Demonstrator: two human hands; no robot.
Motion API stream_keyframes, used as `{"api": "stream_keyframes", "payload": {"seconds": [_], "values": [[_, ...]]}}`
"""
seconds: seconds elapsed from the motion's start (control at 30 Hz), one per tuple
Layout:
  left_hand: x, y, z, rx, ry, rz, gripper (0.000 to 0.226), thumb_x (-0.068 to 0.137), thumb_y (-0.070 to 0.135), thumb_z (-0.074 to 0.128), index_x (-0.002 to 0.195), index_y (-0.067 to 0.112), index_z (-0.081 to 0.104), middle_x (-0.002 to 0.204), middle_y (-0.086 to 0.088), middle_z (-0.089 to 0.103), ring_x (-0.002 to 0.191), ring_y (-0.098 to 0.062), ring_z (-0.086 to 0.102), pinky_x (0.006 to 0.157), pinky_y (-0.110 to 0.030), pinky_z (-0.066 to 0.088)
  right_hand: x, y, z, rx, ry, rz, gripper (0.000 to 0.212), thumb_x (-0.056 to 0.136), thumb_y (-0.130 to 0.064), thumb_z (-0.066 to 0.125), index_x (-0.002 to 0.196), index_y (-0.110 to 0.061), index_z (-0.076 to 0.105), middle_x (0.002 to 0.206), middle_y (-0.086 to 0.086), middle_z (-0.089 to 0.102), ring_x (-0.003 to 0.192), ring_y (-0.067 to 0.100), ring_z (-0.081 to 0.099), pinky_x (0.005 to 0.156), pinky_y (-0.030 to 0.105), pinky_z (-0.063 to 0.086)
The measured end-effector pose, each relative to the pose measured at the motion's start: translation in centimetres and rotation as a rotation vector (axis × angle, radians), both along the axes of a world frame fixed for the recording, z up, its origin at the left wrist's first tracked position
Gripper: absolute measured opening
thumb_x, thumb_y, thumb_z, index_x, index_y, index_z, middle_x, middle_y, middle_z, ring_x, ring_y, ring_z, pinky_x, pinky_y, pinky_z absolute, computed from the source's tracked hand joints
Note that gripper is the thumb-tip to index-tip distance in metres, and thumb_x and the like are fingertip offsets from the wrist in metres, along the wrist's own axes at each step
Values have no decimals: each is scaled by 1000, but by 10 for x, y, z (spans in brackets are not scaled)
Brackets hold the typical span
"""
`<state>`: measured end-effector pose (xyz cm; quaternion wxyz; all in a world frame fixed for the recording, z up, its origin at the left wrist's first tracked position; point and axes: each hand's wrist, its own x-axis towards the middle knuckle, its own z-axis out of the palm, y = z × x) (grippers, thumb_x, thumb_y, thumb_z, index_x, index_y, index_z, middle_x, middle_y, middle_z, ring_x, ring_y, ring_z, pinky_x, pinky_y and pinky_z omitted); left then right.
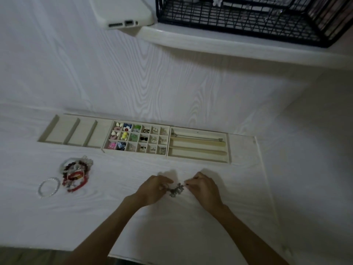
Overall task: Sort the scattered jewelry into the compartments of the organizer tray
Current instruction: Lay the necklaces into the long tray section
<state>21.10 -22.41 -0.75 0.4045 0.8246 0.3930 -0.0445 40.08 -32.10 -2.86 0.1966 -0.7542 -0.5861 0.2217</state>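
Note:
A beige organizer tray [107, 148] lies across the white table. Its left section has three long bare slots, its middle grid holds small colourful earrings [125, 135], and its right section holds a silver chain [196, 136] in the top slot. In front of the tray, a tangled silver chain [176, 189] hangs between my hands. My left hand [153, 190] pinches its left end and my right hand [203, 186] pinches its right end. A pile of red and dark beaded bracelets [76, 174] and a clear bead bracelet [49, 187] lie at the left.
A phone in a white case [122, 12] lies at the back. A black wire basket [248, 16] stands on a raised white shelf [229, 46] at the back right. The table's front edge [133, 260] runs below my forearms.

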Motion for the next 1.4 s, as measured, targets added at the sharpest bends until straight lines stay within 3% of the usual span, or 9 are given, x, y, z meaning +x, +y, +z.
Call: {"api": "stream_keyframes", "payload": {"seconds": [0.27,0.43,0.5,0.6,0.7,0.87,1.07,1.27,1.4], "values": [[29,0,30,-187,-39,-133,69,75,21,78,135,27,46,131,8,50,97,-15,59,84,-21,47,-3,-5,55,-135,133,93,10,80,-20,72,87,-26,71,90,-8,71,80,3,64,76,22,53],[42,2,53,-445,-166,-209,26,82,17,73,107,14,67,93,2,68,81,-17,61,79,-33,51,7,4,118,-95,227,94,16,77,-17,76,80,-31,69,79,-10,71,77,-2,66,77,22,56],[43,7,63,-498,-221,-129,17,85,14,69,102,10,70,86,-4,68,73,-14,63,74,-26,52,16,5,140,-51,213,39,17,78,-17,76,89,-30,74,82,-11,72,79,-3,66,77,16,53],[40,21,76,-404,-276,-96,20,85,8,68,104,3,70,95,-4,69,76,6,64,75,-9,47,35,2,166,-18,126,1,17,79,-21,75,88,-35,75,82,-17,71,79,-7,65,75,12,51],[33,39,88,-318,-268,-113,18,86,12,67,102,7,70,97,-2,70,81,4,64,78,-9,48,50,-6,184,7,101,-15,18,79,-23,74,80,-41,73,80,-20,71,77,-8,62,72,17,50],[28,69,106,-229,-223,-150,9,85,17,68,94,19,70,92,4,70,80,3,64,76,-11,48,61,-14,199,109,181,-90,15,80,-17,73,82,-32,73,82,-15,71,77,-6,61,70,4,43],[36,99,114,-152,-164,-123,17,82,14,71,98,8,72,91,0,72,75,6,65,76,-8,49,78,-8,205,256,222,-236,11,85,-12,67,86,-22,71,86,-10,69,81,3,62,69,0,41],[71,117,105,-187,-217,-21,12,79,11,74,91,8,73,94,-11,74,94,-18,69,91,-30,53,105,17,199,278,214,-304,9,86,-12,66,87,-19,71,85,-8,68,81,4,61,67,3,43],[102,126,82,-190,-213,4,7,80,-2,70,86,2,69,76,3,72,81,-13,69,91,-33,53,127,31,178,240,178,-333,11,86,-12,66,85,-22,71,85,-10,68,82,2,61,68,7,43]]}}
